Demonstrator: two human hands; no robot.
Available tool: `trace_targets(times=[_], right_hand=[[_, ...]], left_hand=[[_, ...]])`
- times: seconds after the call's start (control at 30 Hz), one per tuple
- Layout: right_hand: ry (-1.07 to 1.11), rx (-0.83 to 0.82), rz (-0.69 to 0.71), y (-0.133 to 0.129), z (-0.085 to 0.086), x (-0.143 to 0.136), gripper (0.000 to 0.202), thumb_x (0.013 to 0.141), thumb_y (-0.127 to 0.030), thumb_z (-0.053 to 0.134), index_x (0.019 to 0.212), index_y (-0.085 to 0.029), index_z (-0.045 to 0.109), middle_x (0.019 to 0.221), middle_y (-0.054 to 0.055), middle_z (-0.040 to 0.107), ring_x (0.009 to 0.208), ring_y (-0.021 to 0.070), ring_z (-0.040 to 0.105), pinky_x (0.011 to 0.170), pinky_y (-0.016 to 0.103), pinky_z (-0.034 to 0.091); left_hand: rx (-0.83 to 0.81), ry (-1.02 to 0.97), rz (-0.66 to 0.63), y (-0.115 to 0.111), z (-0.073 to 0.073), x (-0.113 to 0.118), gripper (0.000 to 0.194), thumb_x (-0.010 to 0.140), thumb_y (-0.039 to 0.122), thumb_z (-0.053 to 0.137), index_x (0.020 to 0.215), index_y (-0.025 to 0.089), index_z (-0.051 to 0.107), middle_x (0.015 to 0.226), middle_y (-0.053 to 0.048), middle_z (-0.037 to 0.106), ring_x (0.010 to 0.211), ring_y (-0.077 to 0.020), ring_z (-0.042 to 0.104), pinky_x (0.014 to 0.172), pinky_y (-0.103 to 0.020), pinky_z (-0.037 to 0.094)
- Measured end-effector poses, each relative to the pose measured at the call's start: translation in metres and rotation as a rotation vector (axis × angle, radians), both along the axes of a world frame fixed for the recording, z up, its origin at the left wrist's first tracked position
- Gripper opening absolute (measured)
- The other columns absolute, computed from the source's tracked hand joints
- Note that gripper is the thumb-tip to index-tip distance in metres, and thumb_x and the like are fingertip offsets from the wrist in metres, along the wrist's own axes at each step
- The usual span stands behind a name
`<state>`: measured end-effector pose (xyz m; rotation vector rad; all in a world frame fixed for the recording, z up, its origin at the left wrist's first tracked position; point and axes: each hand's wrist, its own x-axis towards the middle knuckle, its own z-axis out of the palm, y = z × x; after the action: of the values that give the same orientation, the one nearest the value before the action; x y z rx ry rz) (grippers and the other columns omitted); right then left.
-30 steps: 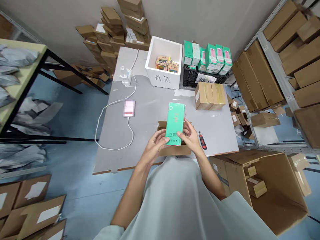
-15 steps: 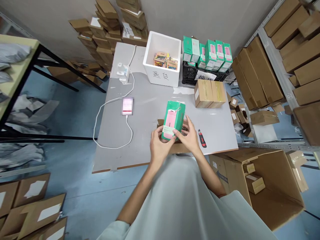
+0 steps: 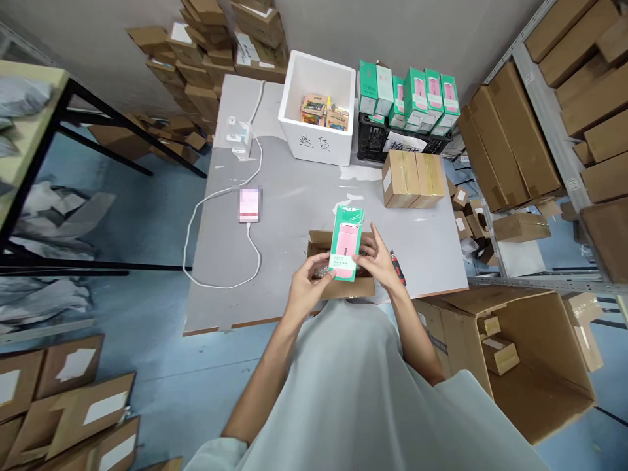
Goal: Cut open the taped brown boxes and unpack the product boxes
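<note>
A green and pink product box (image 3: 347,243) is held between my two hands, its printed front facing me. My left hand (image 3: 308,281) grips its lower left edge, and my right hand (image 3: 379,261) grips the lower right with some fingers spread. Beneath it, an open cardboard box (image 3: 352,288) stands on the table's near edge, with clear plastic wrapping partly visible inside. The utility knife (image 3: 398,268), red and black, lies just right of my right hand and is partly covered by it.
On the grey table (image 3: 289,209) are a phone (image 3: 250,205) on a white cable, a white foam bin (image 3: 316,142), a black crate (image 3: 371,139) of similar green boxes, and two taped cartons (image 3: 407,180). A large open carton (image 3: 544,392) stands at right.
The green and pink box has turned so its front faces me squarely and its side is hidden. My left hand has shifted slightly left, showing more of the cardboard box below.
</note>
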<state>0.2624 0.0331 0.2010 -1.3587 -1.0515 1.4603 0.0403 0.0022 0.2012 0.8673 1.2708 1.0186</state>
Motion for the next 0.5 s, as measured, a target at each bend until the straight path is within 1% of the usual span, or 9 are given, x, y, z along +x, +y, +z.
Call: trace_targets(times=[0.07, 0.1, 0.17, 0.27, 0.3, 0.37, 0.43, 0.5], right_hand=[[-0.097, 0.064, 0.04, -0.002, 0.013, -0.003, 0.141, 0.079, -0.068, 0.104, 0.192, -0.042, 0.023, 0.169, 0.013, 0.064, 0.139, 0.0322, 0.073, 0.1, 0.042, 0.073], [-0.165, 0.103, 0.047, -0.003, 0.021, -0.005, 0.139, 0.081, -0.067, 0.103, 0.192, -0.042, 0.023, 0.168, 0.013, 0.064, 0.143, 0.0346, 0.071, 0.1, 0.044, 0.074], [-0.307, 0.19, 0.05, -0.006, 0.038, -0.01, 0.127, 0.087, -0.065, 0.1, 0.19, -0.042, 0.03, 0.169, 0.013, 0.063, 0.148, 0.0386, 0.068, 0.106, 0.049, 0.074], [-0.453, 0.33, 0.065, -0.012, 0.057, -0.015, 0.102, 0.097, -0.062, 0.092, 0.185, -0.046, 0.043, 0.169, 0.011, 0.062, 0.146, 0.0392, 0.07, 0.111, 0.054, 0.072], [-0.487, 0.373, 0.071, -0.014, 0.061, -0.016, 0.094, 0.1, -0.061, 0.089, 0.183, -0.047, 0.047, 0.169, 0.01, 0.063, 0.145, 0.0388, 0.071, 0.11, 0.054, 0.073], [-0.558, 0.438, 0.09, -0.019, 0.062, -0.016, 0.082, 0.102, -0.059, 0.088, 0.177, -0.047, 0.056, 0.169, 0.01, 0.063, 0.145, 0.0394, 0.071, 0.108, 0.054, 0.073], [-0.619, 0.465, 0.137, -0.024, 0.057, -0.014, 0.072, 0.101, -0.058, 0.089, 0.168, -0.044, 0.067, 0.172, 0.01, 0.063, 0.145, 0.041, 0.072, 0.107, 0.054, 0.074], [-0.643, 0.466, 0.226, -0.032, 0.049, -0.014, 0.061, 0.099, -0.057, 0.091, 0.157, -0.042, 0.076, 0.175, 0.008, 0.063, 0.143, 0.041, 0.075, 0.108, 0.054, 0.074]], left_hand=[[0.024, 0.016, 0.031, -0.001, -0.007, 0.002, 0.06, 0.073, 0.047, 0.101, 0.123, 0.023, 0.079, 0.132, -0.015, 0.081, 0.131, -0.0334, 0.075, 0.104, -0.042, 0.066], [0.032, 0.01, 0.05, 0.0, -0.009, 0.004, 0.058, 0.072, 0.046, 0.1, 0.12, 0.023, 0.078, 0.13, -0.014, 0.08, 0.13, -0.0324, 0.075, 0.106, -0.042, 0.066], [0.043, -0.016, 0.079, 0.001, -0.013, 0.008, 0.054, 0.071, 0.044, 0.098, 0.115, 0.024, 0.075, 0.126, -0.011, 0.078, 0.126, -0.0303, 0.075, 0.105, -0.041, 0.065], [0.057, -0.053, 0.115, 0.005, -0.016, 0.015, 0.045, 0.071, 0.038, 0.093, 0.109, 0.025, 0.072, 0.116, -0.008, 0.077, 0.118, -0.0281, 0.075, 0.102, -0.038, 0.063], [0.051, -0.078, 0.135, 0.006, -0.017, 0.016, 0.041, 0.071, 0.036, 0.09, 0.106, 0.025, 0.072, 0.112, -0.007, 0.077, 0.114, -0.0272, 0.075, 0.1, -0.037, 0.063], [0.01, -0.172, 0.188, 0.009, -0.019, 0.018, 0.032, 0.072, 0.036, 0.084, 0.099, 0.025, 0.071, 0.104, -0.005, 0.077, 0.106, -0.0254, 0.074, 0.096, -0.037, 0.063], [-0.05, -0.287, 0.263, 0.012, -0.024, 0.018, 0.029, 0.072, 0.043, 0.078, 0.093, 0.025, 0.07, 0.1, -0.005, 0.077, 0.1, -0.0261, 0.075, 0.091, -0.038, 0.064], [-0.094, -0.338, 0.336, 0.016, -0.03, 0.016, 0.034, 0.073, 0.054, 0.076, 0.09, 0.025, 0.07, 0.095, -0.007, 0.079, 0.097, -0.0296, 0.076, 0.086, -0.041, 0.065]])
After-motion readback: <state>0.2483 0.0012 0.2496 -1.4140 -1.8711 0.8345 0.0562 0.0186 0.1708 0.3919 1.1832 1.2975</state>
